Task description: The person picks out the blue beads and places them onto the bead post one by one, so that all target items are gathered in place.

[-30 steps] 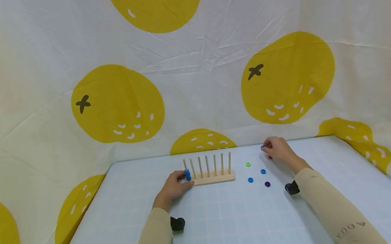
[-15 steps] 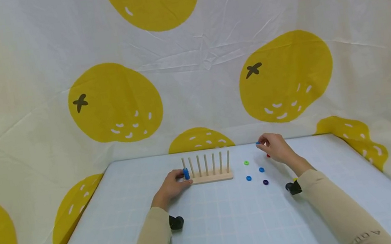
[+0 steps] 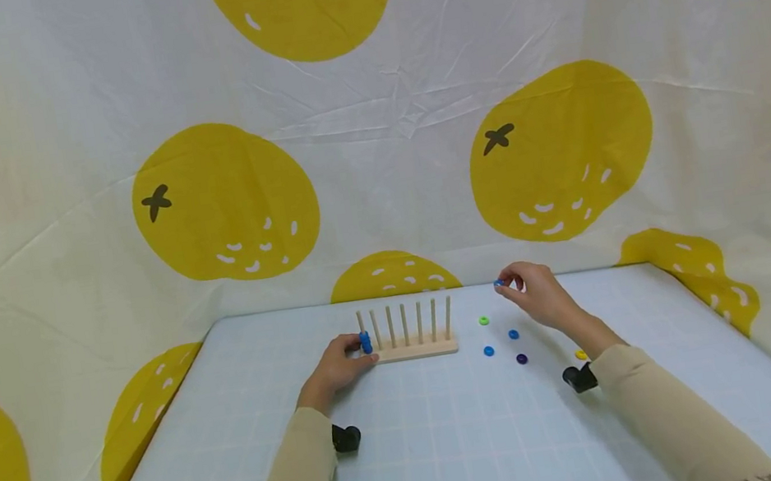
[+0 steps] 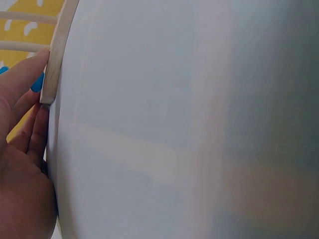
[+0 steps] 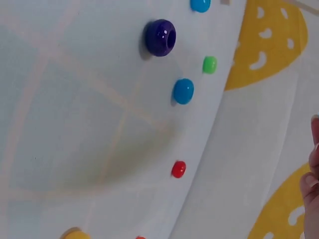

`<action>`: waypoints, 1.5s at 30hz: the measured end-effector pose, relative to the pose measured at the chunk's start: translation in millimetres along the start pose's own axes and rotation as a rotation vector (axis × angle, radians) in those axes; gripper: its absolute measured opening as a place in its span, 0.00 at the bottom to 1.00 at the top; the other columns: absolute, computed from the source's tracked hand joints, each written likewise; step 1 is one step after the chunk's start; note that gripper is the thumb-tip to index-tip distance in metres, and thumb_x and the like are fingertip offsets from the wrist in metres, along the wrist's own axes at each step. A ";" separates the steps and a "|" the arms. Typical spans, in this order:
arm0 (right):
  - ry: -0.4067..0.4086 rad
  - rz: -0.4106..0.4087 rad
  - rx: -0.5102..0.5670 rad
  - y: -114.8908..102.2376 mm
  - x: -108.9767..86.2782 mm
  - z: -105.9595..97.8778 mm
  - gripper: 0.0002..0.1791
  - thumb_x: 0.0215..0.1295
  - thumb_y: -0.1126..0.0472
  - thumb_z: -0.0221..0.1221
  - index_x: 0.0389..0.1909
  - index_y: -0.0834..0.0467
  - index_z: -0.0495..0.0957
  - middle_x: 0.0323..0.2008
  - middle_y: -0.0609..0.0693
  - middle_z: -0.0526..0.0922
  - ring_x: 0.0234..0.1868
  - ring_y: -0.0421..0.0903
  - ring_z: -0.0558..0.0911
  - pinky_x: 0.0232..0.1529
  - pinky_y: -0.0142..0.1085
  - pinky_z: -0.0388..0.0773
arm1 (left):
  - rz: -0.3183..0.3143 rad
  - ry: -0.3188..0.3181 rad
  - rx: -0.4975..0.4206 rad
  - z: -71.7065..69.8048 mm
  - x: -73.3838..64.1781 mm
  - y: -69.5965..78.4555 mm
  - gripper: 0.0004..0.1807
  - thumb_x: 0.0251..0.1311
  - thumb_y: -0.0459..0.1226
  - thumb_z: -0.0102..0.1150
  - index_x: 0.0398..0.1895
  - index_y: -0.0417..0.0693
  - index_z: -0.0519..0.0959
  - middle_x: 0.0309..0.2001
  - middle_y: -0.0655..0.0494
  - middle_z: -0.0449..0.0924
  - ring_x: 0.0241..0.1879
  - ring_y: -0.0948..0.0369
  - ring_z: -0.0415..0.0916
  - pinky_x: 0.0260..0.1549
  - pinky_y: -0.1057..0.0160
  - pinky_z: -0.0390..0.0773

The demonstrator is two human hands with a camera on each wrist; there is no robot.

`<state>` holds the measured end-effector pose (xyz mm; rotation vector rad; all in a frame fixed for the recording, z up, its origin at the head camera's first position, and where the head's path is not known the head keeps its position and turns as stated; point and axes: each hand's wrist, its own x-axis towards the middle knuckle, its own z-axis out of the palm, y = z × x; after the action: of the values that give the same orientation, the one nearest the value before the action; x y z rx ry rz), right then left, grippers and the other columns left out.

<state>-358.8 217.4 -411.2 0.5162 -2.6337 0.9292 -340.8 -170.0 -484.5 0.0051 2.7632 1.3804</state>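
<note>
A wooden peg rack [image 3: 417, 350] with a row of upright pegs stands on the table. My left hand [image 3: 336, 371] grips its left end, thumb on the front of the base, as the left wrist view also shows. Blue beads [image 3: 366, 343] are stacked on the leftmost peg, beside my left fingers; the other pegs are bare. Right of the rack, my right hand [image 3: 542, 300] pinches a blue bead [image 3: 498, 283] above the table's far side. In the right wrist view only part of that hand shows at the edge, and its bead is hidden.
Loose beads lie right of the rack: a green bead [image 3: 483, 321], two blue ones, a dark purple bead [image 3: 521, 359] and a yellow bead [image 3: 580, 354]. The right wrist view shows a red bead [image 5: 178, 169]. A patterned cloth [image 3: 378, 192] hangs behind the table.
My right hand has lifted the blue bead and moved left towards the rack, uncovering the yellow bead near the wrist. The left hand keeps its grip on the rack.
</note>
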 end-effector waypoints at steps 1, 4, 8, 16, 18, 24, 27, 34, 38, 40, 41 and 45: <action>0.002 -0.008 0.004 -2.8 -0.7 0.8 0.10 0.70 0.62 0.65 0.47 0.62 0.81 0.38 0.53 0.81 0.39 0.50 0.73 0.38 0.37 0.74 | -0.002 -0.001 -0.002 0.0 -0.3 0.0 0.29 0.63 0.41 0.71 0.64 0.38 0.76 0.63 0.42 0.75 0.67 0.44 0.68 0.71 0.41 0.62; 0.002 -0.029 0.015 -9.9 -2.4 3.1 0.10 0.70 0.62 0.65 0.48 0.61 0.81 0.39 0.53 0.81 0.40 0.50 0.74 0.39 0.37 0.75 | 0.011 -0.004 0.001 0.5 -0.3 -1.0 0.29 0.63 0.41 0.70 0.64 0.38 0.76 0.62 0.42 0.76 0.66 0.44 0.68 0.70 0.41 0.63; -0.005 -0.053 0.023 -18.7 -4.8 7.2 0.10 0.70 0.61 0.66 0.48 0.60 0.81 0.39 0.51 0.81 0.41 0.49 0.74 0.40 0.36 0.75 | 0.007 -0.007 -0.007 1.4 0.3 -1.7 0.29 0.63 0.41 0.70 0.65 0.38 0.76 0.62 0.42 0.76 0.66 0.44 0.68 0.70 0.41 0.63; -0.005 -0.092 0.049 -34.5 -7.4 16.1 0.10 0.68 0.63 0.67 0.48 0.60 0.81 0.38 0.50 0.81 0.41 0.52 0.75 0.39 0.36 0.75 | 0.004 -0.007 -0.002 2.7 -3.3 -1.9 0.30 0.63 0.42 0.71 0.64 0.38 0.76 0.60 0.43 0.76 0.63 0.45 0.70 0.69 0.41 0.65; 0.000 -0.110 0.052 -37.7 -7.5 18.6 0.10 0.68 0.63 0.67 0.48 0.60 0.82 0.38 0.50 0.81 0.40 0.52 0.75 0.38 0.35 0.75 | 0.005 -0.008 0.000 2.8 -3.9 -1.2 0.30 0.63 0.42 0.71 0.64 0.38 0.76 0.60 0.43 0.76 0.63 0.45 0.70 0.70 0.41 0.65; 0.001 -0.147 0.066 -47.7 -5.3 25.6 0.11 0.68 0.63 0.67 0.47 0.61 0.82 0.38 0.50 0.81 0.39 0.51 0.75 0.37 0.35 0.74 | 0.012 -0.010 -0.006 1.5 -3.4 0.9 0.30 0.63 0.41 0.70 0.65 0.37 0.75 0.63 0.42 0.75 0.66 0.44 0.68 0.71 0.41 0.63; 0.001 -0.157 0.073 -52.7 -2.8 29.2 0.10 0.68 0.62 0.67 0.47 0.61 0.82 0.38 0.49 0.81 0.39 0.52 0.75 0.37 0.35 0.74 | 0.009 -0.009 -0.008 0.5 -2.8 1.6 0.29 0.63 0.41 0.70 0.65 0.38 0.75 0.63 0.42 0.75 0.66 0.44 0.68 0.71 0.41 0.62; -0.003 -0.187 0.108 -66.0 3.1 40.4 0.09 0.68 0.62 0.67 0.45 0.60 0.82 0.37 0.49 0.80 0.39 0.54 0.76 0.37 0.34 0.74 | 0.013 -0.003 0.001 0.2 -0.7 0.6 0.29 0.63 0.42 0.70 0.64 0.38 0.76 0.63 0.42 0.76 0.67 0.43 0.68 0.71 0.41 0.62; -0.010 -0.196 0.121 -75.2 5.9 46.9 0.08 0.68 0.62 0.67 0.44 0.60 0.82 0.36 0.48 0.80 0.39 0.54 0.76 0.37 0.35 0.74 | 0.008 -0.003 0.004 0.3 0.5 -0.9 0.29 0.63 0.42 0.70 0.65 0.39 0.76 0.63 0.42 0.75 0.67 0.44 0.68 0.71 0.41 0.62; -0.018 -0.197 0.130 -79.8 7.6 50.3 0.07 0.68 0.63 0.67 0.44 0.60 0.82 0.36 0.48 0.80 0.39 0.55 0.76 0.38 0.35 0.74 | 0.011 -0.002 0.011 -0.1 0.5 -1.2 0.29 0.63 0.42 0.70 0.65 0.38 0.76 0.63 0.42 0.76 0.67 0.43 0.68 0.71 0.41 0.63; -0.022 -0.200 0.133 -82.0 8.6 52.0 0.07 0.68 0.63 0.67 0.44 0.59 0.82 0.36 0.48 0.80 0.40 0.56 0.76 0.38 0.36 0.75 | 0.007 -0.001 0.012 -0.3 0.2 -1.1 0.30 0.63 0.42 0.70 0.65 0.39 0.75 0.63 0.42 0.75 0.67 0.43 0.68 0.71 0.41 0.63; -0.039 -0.206 0.147 -89.9 13.4 59.1 0.06 0.68 0.62 0.67 0.43 0.59 0.82 0.36 0.48 0.80 0.40 0.56 0.77 0.39 0.39 0.77 | 0.008 0.000 0.014 -1.1 -1.9 1.1 0.29 0.64 0.42 0.70 0.65 0.39 0.75 0.63 0.42 0.75 0.67 0.44 0.68 0.71 0.41 0.62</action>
<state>-341.8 110.8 -401.5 0.8325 -2.4977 1.0600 -339.0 -170.3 -482.9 0.0171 2.7756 1.3633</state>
